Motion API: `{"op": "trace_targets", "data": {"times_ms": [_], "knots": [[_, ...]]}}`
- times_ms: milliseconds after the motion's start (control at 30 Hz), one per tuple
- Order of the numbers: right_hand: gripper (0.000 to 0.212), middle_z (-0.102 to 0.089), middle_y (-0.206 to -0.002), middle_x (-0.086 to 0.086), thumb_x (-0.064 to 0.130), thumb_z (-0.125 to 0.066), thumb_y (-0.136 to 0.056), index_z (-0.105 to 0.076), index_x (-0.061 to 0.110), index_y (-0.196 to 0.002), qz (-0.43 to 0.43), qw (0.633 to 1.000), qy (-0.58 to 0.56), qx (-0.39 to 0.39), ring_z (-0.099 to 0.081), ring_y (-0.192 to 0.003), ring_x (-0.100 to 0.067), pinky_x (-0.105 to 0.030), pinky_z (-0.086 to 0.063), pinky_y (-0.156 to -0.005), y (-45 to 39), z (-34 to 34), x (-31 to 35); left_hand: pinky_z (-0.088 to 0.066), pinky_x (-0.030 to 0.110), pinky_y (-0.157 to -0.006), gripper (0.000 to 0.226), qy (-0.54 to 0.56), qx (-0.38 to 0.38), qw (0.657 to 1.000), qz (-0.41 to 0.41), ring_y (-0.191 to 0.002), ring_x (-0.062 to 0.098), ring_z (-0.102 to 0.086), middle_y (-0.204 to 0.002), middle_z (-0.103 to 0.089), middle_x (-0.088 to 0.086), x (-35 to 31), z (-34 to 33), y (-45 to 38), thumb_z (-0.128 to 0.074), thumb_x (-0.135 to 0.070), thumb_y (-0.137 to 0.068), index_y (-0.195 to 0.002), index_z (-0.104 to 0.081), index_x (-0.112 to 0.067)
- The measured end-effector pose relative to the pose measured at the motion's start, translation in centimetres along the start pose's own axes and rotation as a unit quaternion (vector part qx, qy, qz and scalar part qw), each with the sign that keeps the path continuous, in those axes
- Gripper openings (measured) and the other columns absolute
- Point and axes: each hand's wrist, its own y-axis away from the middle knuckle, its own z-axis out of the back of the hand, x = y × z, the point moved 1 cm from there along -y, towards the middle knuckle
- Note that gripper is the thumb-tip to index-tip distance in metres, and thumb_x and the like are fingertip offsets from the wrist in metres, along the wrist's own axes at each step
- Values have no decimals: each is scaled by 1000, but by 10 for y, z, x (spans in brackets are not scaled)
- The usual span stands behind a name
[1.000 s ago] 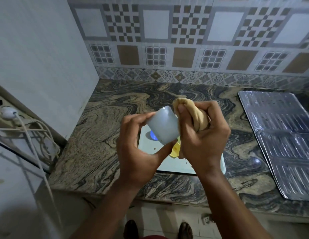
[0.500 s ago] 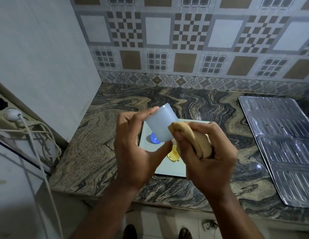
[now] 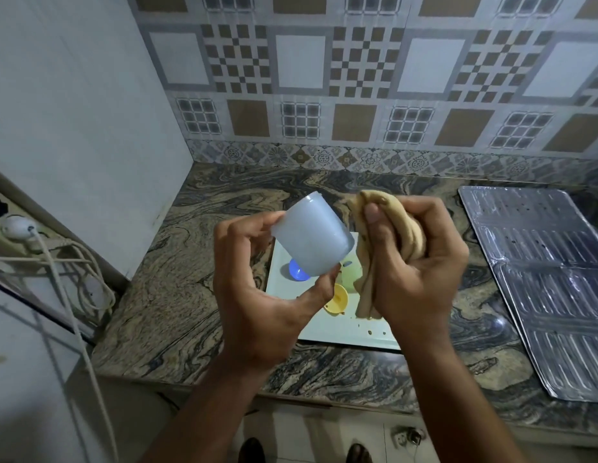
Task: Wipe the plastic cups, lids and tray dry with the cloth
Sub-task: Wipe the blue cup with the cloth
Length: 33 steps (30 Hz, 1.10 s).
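Observation:
My left hand (image 3: 257,295) grips a pale blue plastic cup (image 3: 311,237), tilted on its side above the counter. My right hand (image 3: 414,265) is closed around a bunched tan cloth (image 3: 388,222), held just right of the cup and apart from it. Below both hands lies a white tray (image 3: 337,332) on the marble counter. On the tray sit a blue lid (image 3: 297,274), a yellow lid (image 3: 337,300) and a pale green cup (image 3: 351,272), each partly hidden by my hands.
A ribbed metal sheet (image 3: 551,282) lies on the counter (image 3: 190,295) at the right. A patterned tile wall backs the counter. At the left, a white wall, a socket with a plug (image 3: 17,227) and hanging cables (image 3: 74,272). The counter's front edge runs under my forearms.
My right hand with the cloth has pulled off the cup and moved up and to the right. The cup in my left hand has tilted, showing more of its side.

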Motion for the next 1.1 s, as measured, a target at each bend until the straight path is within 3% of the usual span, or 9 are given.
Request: {"op": "trace_targets", "data": {"times_ms": [100,200,300,433,567,700,800,900,1100], "knots": [[16,-76,-90,24,15,-74,-91,-64,9,-101,20,1000,-15,5,-71,-78,8,-10,-54,-70,21,-2,8,-55,60,-89,68,87,-14,995,56,-110,41,-63,-119,-57,13,5,-6,-2,-94,-28,-68,-119,-50,-25],[16,-77,-96,22,20,-76,-90,-65,15,-102,22,1000,-11,2,-73,-82,4,-14,-57,-73,34,-6,8,-56,60,-94,70,147,4,988,55,-118,42,-63,-128,-57,7,5,-10,-1,-92,-19,-70,-125,-49,-21],[16,-77,-100,24,18,-80,-95,-66,17,-104,38,999,14,11,-75,-85,1,-16,-57,-75,33,-5,6,-55,62,-98,71,141,16,988,59,-123,42,-61,-130,-56,18,8,-9,-1,-95,-19,-71,-128,-53,-18],[20,-76,-101,26,22,-82,-92,-68,26,-106,68,995,65,23,-75,-81,-5,-25,-59,-70,32,0,8,-54,43,-97,69,7,16,1000,23,-125,21,-59,-129,-59,9,7,-4,-6,-95,-31,-73,-132,-62,-16],[16,-76,-94,-3,21,-82,-92,-74,12,-103,116,985,121,51,-74,-81,-14,-31,-58,-67,24,-1,16,-47,23,-87,69,-63,34,997,-26,-109,8,-56,-117,-59,9,-1,-5,-7,-99,-30,-69,-128,-66,-12],[12,-75,-90,5,23,-81,-94,-70,21,-99,69,991,104,43,-73,-75,-12,-27,-54,-65,10,-10,19,-54,39,-82,63,-32,24,998,-48,-101,20,-57,-112,-55,6,1,-4,-4,-95,-33,-74,-125,-65,-12],[12,-77,-87,6,15,-83,-93,-72,10,-94,10,997,72,28,-74,-77,-16,-34,-57,-67,-1,-13,10,-54,49,-79,64,-27,15,998,-57,-99,28,-59,-111,-55,6,3,-1,-4,-97,-33,-72,-123,-63,-13],[10,-78,-86,12,8,-82,-92,-72,6,-95,-29,999,11,10,-72,-76,-3,-21,-55,-70,-9,-8,5,-56,52,-81,67,-18,11,998,-59,-103,31,-60,-114,-56,6,4,1,-2,-99,-29,-69,-122,-61,-13],[15,-75,-87,23,12,-72,-90,-63,15,-101,17,998,-51,10,-70,-72,8,-9,-53,-64,28,-4,13,-56,61,-95,68,159,-18,985,63,-118,39,-64,-127,-60,11,2,-7,-7,-91,-22,-70,-124,-51,-19]]}}
